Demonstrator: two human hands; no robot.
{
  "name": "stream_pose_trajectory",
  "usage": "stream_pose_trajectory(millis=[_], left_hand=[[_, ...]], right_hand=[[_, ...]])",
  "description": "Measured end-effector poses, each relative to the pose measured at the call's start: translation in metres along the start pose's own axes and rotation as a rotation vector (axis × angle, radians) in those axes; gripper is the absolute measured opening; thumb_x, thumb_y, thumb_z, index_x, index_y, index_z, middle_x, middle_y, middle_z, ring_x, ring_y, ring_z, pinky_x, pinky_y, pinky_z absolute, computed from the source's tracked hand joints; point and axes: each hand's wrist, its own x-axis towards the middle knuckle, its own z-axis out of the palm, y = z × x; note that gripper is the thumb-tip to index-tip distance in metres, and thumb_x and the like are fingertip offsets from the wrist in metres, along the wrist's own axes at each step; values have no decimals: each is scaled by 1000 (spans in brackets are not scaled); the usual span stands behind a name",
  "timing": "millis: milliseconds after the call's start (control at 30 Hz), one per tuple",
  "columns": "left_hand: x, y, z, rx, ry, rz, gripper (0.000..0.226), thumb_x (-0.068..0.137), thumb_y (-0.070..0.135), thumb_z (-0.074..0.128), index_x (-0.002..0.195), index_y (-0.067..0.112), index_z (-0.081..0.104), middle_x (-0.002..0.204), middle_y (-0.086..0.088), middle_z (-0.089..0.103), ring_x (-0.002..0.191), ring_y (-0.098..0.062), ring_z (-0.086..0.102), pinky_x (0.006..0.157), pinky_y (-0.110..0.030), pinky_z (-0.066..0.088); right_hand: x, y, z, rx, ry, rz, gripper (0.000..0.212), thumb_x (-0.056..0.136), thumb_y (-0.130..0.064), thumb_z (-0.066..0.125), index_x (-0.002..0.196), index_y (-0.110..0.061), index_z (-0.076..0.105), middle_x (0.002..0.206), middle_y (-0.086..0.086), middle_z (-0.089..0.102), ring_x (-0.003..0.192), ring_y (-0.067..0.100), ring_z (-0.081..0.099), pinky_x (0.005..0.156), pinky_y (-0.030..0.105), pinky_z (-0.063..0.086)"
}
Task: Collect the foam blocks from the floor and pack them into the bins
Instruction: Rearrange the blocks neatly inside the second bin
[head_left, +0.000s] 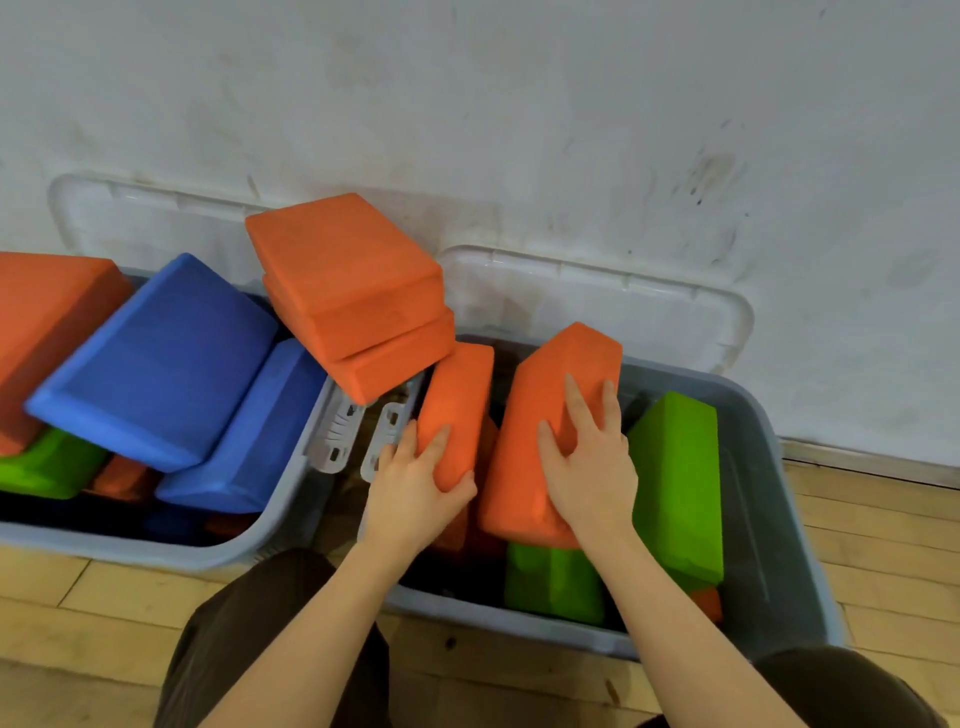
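Two grey bins stand against a white wall. In the right bin (774, 519) my left hand (415, 493) grips the lower end of a narrow orange foam block (460, 395) standing on edge. My right hand (587, 462) lies with spread fingers on a bigger tilted orange block (550, 395) beside it. Green blocks (675, 483) fill the bin's right side and another green block (550, 582) lies at the bottom. The left bin (291, 499) holds two blue blocks (161, 358), orange and green ones. Two stacked orange blocks (348, 280) rest across the rims between the bins.
Both bins have clear lids (597, 296) leaning open against the wall. White latches (337, 431) hang between the bins. The floor (883, 545) is light wood. My knees in dark trousers (270, 623) are at the bottom edge.
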Motion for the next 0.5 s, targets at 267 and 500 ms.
stream_pose_trajectory(millis=[267, 500], left_hand=[[3, 34, -9, -153, 201, 173, 59, 69, 50, 50, 112, 16, 69, 129, -17, 56, 101, -37, 59, 81, -38, 47], [36, 84, -70, -165, 382, 317, 49, 66, 48, 55, 98, 16, 75, 118, -14, 64, 85, -32, 65, 78, -33, 49]], right_hand=[[-1, 9, -24, 109, 138, -11, 59, 89, -44, 54, 143, -44, 30, 158, -2, 15, 125, 32, 44, 88, 45, 48], [19, -15, -75, 204, 317, -64, 60, 89, -48, 52, 143, -47, 26, 159, -5, 11, 131, 29, 39, 88, 44, 49]])
